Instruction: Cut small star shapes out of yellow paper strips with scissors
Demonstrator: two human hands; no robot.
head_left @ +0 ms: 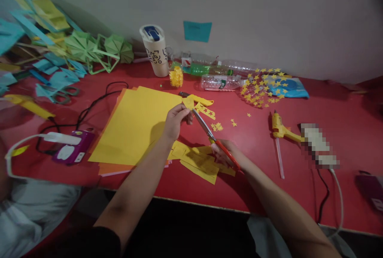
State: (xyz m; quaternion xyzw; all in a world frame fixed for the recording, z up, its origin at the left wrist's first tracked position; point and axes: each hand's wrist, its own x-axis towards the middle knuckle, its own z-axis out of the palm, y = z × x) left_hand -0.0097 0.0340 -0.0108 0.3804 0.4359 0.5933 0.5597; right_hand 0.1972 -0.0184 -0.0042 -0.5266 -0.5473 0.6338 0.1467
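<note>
My left hand [176,120] pinches a small piece of yellow paper [188,103] above the right edge of a stack of yellow sheets [134,126]. In my right hand [223,152] are red-handled scissors [206,126], their blades pointing up and left at the paper piece. Whether the blade tips touch the paper is hard to tell. Under and beside my right hand lie loose yellow paper pieces [199,164]. Small yellow paper stars [217,127] rest just beyond the scissors, near a strip with star-shaped cut-outs [206,111] and a yellow-handled cutter [202,100].
A yellow glue gun [278,126] with a glue stick lies at right, near a pixelated object [318,144]. Plastic bottles [221,83], a tumbler [155,52] and a star-covered clear piece [260,88] line the back. Left are a purple power strip [72,146], cables and folded paper [86,46]. Someone sits at left.
</note>
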